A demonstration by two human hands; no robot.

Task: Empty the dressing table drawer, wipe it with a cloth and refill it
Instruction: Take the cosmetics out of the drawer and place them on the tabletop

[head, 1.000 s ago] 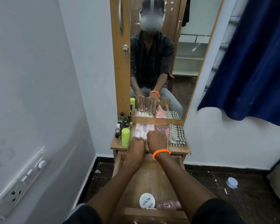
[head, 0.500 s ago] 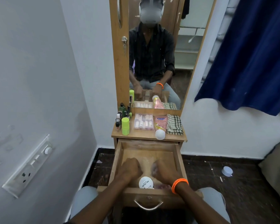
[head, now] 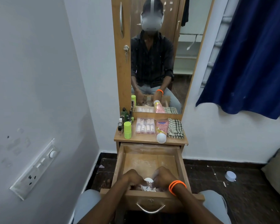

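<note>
Reaching into the open wooden drawer (head: 179, 162), both hands sat at its near end. The left hand (head: 132, 177) had its fingers curled against the left edge of a round white jar (head: 148, 185); the right hand (head: 164, 177), with an orange beaded bracelet (head: 176, 186) on its wrist, curled at the jar's right edge, so the jar lay between them. Whether either hand actually gripped the jar could not be told. Beyond the hands, on the dressing table top (head: 144, 139), were a clear case of small bottles (head: 145, 126), a pink tube (head: 161, 130) lying flat, a checked cloth (head: 175, 128) and a lime-green container (head: 127, 130).
</note>
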